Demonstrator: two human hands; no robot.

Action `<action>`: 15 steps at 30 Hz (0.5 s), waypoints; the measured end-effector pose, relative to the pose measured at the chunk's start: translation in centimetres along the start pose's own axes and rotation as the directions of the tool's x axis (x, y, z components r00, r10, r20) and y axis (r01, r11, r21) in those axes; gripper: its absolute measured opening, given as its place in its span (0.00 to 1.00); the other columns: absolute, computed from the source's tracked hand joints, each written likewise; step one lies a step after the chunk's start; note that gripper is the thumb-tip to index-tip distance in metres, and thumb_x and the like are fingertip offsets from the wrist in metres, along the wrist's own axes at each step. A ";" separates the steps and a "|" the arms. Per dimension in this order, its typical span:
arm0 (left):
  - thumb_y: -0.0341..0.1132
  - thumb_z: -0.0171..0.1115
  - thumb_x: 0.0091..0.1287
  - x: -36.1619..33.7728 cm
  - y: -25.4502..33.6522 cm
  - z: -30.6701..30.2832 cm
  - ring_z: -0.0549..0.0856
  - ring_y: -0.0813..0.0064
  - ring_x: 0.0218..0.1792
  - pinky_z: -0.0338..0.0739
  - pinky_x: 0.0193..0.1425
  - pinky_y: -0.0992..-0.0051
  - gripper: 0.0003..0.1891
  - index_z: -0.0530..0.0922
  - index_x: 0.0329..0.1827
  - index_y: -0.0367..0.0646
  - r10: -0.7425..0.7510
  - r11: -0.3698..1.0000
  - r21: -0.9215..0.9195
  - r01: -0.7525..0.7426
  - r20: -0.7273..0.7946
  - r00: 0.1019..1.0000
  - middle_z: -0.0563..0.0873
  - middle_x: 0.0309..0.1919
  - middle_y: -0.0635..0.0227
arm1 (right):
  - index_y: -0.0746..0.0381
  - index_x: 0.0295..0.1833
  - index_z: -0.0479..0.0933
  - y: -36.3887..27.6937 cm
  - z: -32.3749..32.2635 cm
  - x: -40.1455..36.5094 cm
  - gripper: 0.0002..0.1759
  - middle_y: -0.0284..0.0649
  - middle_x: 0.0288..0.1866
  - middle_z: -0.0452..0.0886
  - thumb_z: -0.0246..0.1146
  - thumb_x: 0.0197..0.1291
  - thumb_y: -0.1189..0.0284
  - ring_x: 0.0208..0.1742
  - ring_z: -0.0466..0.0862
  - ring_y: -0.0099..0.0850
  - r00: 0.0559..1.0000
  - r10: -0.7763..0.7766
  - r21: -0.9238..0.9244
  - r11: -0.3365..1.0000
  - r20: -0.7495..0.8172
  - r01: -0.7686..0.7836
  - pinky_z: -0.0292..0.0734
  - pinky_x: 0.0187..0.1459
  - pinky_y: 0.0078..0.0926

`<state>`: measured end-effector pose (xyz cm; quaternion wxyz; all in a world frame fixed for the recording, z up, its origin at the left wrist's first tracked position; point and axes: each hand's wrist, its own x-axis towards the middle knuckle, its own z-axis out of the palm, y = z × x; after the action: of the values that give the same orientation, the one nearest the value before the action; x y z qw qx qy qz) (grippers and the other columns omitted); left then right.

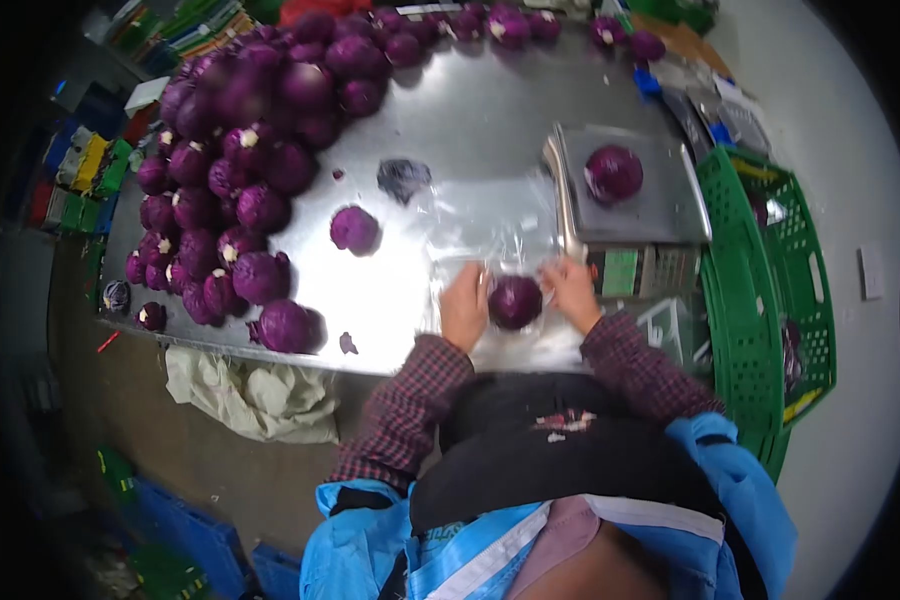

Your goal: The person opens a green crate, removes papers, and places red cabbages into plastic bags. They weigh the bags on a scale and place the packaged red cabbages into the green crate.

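A purple cabbage lies at the front edge of the metal table, in or under clear plastic film. My left hand is closed at the cabbage's left side, on the film. On its right side my right hand pinches the film between its fingers. The clear plastic bag spreads over the table beyond both hands. Another cabbage rests on the scale's metal plate to the right. One more cabbage sits alone to the left, near a dark loose leaf.
A large heap of purple cabbages covers the table's left and far side. The scale's display glows green. Green crates stand along the right side. A pale sack hangs below the table's front edge.
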<state>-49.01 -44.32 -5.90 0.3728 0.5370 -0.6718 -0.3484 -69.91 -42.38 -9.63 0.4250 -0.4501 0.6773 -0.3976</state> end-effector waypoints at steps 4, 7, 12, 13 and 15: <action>0.35 0.57 0.69 2.4 4.1 -3.9 0.80 0.42 0.33 0.73 0.34 0.55 0.07 0.75 0.42 0.41 0.028 0.999 -0.029 -0.022 0.204 0.978 0.81 0.30 0.48 | 0.67 0.39 0.80 -8.1 -3.0 -3.5 0.12 0.32 0.23 0.78 0.58 0.67 0.68 0.23 0.74 0.17 0.999 -0.013 0.112 0.994 0.034 0.009 0.69 0.25 0.18; 0.35 0.59 0.69 1.9 6.2 -5.8 0.81 0.43 0.31 0.74 0.34 0.56 0.07 0.77 0.41 0.40 0.070 0.998 -0.018 -0.067 0.269 0.961 0.81 0.28 0.48 | 0.67 0.38 0.78 -10.9 -5.0 -3.4 0.13 0.26 0.19 0.69 0.56 0.69 0.67 0.19 0.67 0.14 0.987 0.043 0.114 0.992 0.157 -0.061 0.64 0.22 0.15; 0.36 0.62 0.66 -2.1 7.9 -6.0 0.82 0.47 0.30 0.75 0.32 0.61 0.08 0.78 0.36 0.40 0.196 0.976 0.026 -0.216 0.330 0.924 0.82 0.26 0.51 | 0.67 0.35 0.79 -9.5 -6.3 -7.5 0.12 0.34 0.18 0.72 0.59 0.66 0.68 0.20 0.71 0.20 0.924 -0.295 -0.286 0.889 0.243 0.359 0.67 0.25 0.22; 0.34 0.62 0.66 -2.4 8.6 -6.2 0.82 0.46 0.32 0.76 0.34 0.61 0.07 0.78 0.37 0.40 0.167 0.986 -0.041 -0.164 0.375 0.912 0.82 0.28 0.51 | 0.66 0.35 0.80 -10.6 -6.2 -8.6 0.09 0.38 0.19 0.73 0.61 0.63 0.71 0.21 0.73 0.22 0.961 -0.185 -0.263 0.935 0.207 0.237 0.68 0.26 0.26; 0.31 0.61 0.66 -1.7 7.0 -5.9 0.82 0.56 0.27 0.75 0.32 0.67 0.04 0.79 0.39 0.40 0.046 0.996 0.054 -0.070 0.356 0.933 0.80 0.25 0.53 | 0.66 0.35 0.79 -9.2 -5.7 -8.5 0.10 0.45 0.22 0.75 0.62 0.62 0.70 0.24 0.76 0.36 0.962 -0.183 -0.310 0.920 0.205 0.241 0.70 0.29 0.31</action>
<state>-46.85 -41.80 2.77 0.2379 0.4571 -0.7547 -0.4061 -70.74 -36.00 2.53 0.3543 -0.6187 0.6424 -0.2811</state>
